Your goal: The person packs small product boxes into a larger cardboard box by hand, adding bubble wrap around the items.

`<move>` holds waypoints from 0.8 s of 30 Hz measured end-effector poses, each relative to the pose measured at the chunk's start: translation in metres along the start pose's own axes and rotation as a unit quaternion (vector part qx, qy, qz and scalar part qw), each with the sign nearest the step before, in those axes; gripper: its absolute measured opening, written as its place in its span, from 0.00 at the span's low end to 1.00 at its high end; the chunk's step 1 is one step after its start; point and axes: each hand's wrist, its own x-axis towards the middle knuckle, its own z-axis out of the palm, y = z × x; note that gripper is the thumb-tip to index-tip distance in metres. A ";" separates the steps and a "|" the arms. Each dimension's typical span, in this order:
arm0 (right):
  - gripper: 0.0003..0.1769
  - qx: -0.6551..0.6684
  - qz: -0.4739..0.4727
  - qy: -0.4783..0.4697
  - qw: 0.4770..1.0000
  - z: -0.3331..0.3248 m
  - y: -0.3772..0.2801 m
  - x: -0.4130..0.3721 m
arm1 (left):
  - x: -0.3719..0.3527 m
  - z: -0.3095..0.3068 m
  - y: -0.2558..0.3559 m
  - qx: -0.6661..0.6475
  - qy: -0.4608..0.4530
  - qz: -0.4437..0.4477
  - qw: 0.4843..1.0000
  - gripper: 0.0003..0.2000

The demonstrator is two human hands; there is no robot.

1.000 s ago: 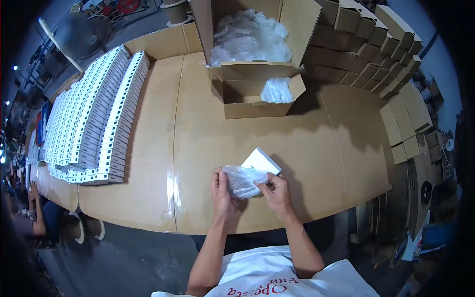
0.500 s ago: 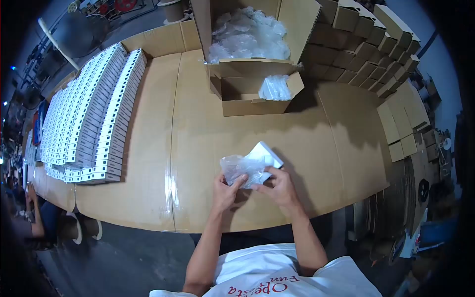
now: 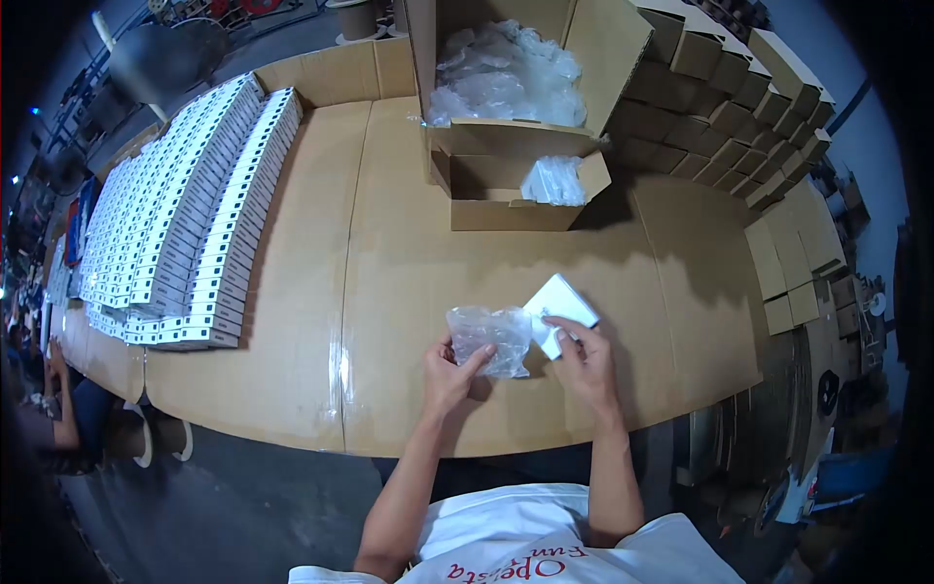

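Left hand (image 3: 449, 375) pinching clear plastic bag (image 3: 488, 337), right hand (image 3: 584, 360) gripping white box (image 3: 559, 302)

Cardboard-covered worktop (image 3: 389, 282), boxes all round.
White boxes (image 3: 185, 224) in rows left, open carton (image 3: 608, 49) of plastic bags (image 3: 501, 78) ahead, brown cartons (image 3: 739, 88) stacked right.

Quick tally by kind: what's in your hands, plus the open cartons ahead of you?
clear plastic bag: 1, in the left hand
white box: 1, in the right hand
open cartons: 2, the large carton and the small carton
Total: 4
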 end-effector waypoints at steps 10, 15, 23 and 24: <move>0.33 0.199 -0.197 0.132 0.951 0.010 -0.036 0.026 | -0.005 0.003 0.004 0.137 -0.043 0.029 0.989 0.18; 0.35 0.229 -0.141 0.031 0.962 0.020 -0.027 0.025 | -0.005 0.005 0.005 0.117 -0.035 0.029 0.992 0.17; 0.29 0.198 -0.128 0.077 0.969 0.025 -0.001 0.024 | -0.007 0.006 0.010 0.104 -0.038 0.006 0.994 0.17; 0.28 0.193 -0.125 0.085 0.970 0.025 -0.001 0.024 | -0.007 0.006 0.010 0.104 -0.040 0.006 0.994 0.17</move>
